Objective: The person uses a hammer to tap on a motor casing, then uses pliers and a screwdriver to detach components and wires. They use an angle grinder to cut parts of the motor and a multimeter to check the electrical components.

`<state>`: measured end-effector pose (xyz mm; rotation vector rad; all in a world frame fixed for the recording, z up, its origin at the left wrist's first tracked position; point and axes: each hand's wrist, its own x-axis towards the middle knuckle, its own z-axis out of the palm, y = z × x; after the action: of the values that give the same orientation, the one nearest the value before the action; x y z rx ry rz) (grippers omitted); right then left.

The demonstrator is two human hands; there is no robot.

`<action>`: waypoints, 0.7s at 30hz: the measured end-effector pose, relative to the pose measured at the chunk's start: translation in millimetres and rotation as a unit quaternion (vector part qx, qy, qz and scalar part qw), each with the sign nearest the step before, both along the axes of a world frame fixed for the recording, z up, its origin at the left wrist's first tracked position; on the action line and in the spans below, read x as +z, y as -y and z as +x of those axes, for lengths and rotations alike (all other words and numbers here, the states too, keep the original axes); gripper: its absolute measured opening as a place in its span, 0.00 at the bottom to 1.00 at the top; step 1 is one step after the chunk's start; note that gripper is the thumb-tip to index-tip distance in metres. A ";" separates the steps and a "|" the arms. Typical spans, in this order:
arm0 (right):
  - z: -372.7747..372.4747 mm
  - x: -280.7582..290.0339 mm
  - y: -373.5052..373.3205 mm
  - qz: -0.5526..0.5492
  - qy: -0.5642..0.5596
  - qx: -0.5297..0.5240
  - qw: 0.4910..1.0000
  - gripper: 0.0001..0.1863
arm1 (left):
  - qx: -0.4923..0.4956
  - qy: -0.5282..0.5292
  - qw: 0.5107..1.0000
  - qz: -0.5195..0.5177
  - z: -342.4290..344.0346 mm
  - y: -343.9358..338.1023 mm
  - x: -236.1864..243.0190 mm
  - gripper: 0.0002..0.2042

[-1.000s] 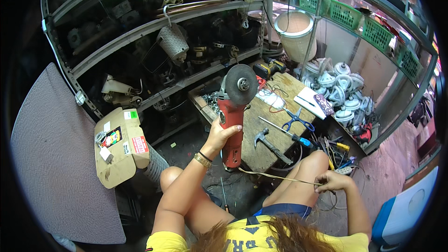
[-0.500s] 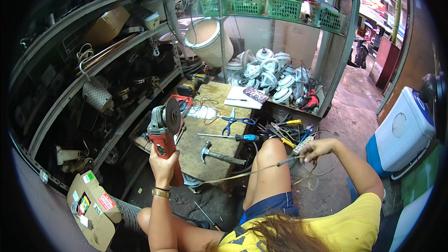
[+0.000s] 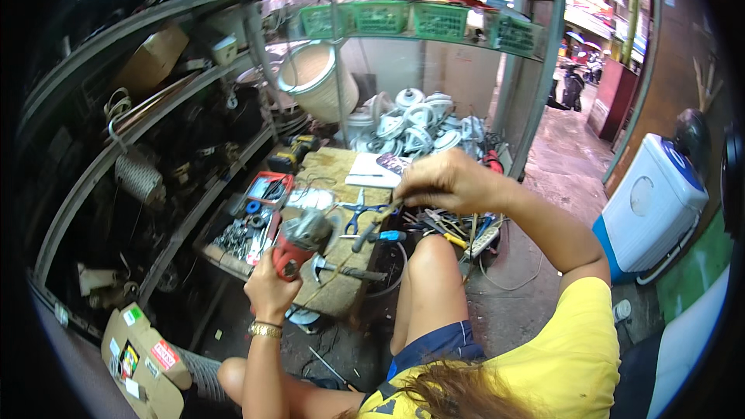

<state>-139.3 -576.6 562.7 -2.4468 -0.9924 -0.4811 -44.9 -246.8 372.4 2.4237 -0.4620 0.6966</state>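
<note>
My left hand (image 3: 272, 285) is wrapped round the red body of an angle grinder (image 3: 292, 251). Its grey metal head tilts over the near left of the wooden worktable (image 3: 335, 295). Raised above the table's right side, my right hand (image 3: 441, 178) pinches a thin tan cord (image 3: 330, 279) that runs down toward the grinder. A dark grey sleeve-like piece (image 3: 362, 238) hangs along the cord below my fingers. A hammer (image 3: 349, 270) lies beside the grinder. Scissors with blue handles (image 3: 365, 211) and a blue-handled screwdriver (image 3: 388, 237) lie partly behind the cord and right hand.
A yellow-black power drill (image 3: 292, 154) and a white notebook (image 3: 368, 173) lie at the table's far side. Small metal parts (image 3: 240, 237) fill its left. Pliers and other tools (image 3: 450, 225) are piled right. White round housings (image 3: 415, 120) are heaped behind. A white-blue washing machine (image 3: 656, 194) stands right.
My right hand has swung up and left over the table, bringing the cord along. The grinder has tilted, and its disc no longer shows edge-up. The whole view has shifted slightly.
</note>
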 end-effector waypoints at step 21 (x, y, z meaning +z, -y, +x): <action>159.3 -194.8 -71.1 0.072 -0.430 -0.086 0.896 0.11 | -0.017 0.000 0.979 -0.203 -7.9 -20.8 28.9 0.40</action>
<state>20.0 -505.5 367.9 -2.2315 -0.3425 0.4534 -52.9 -226.0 401.3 2.0279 -0.3215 0.6991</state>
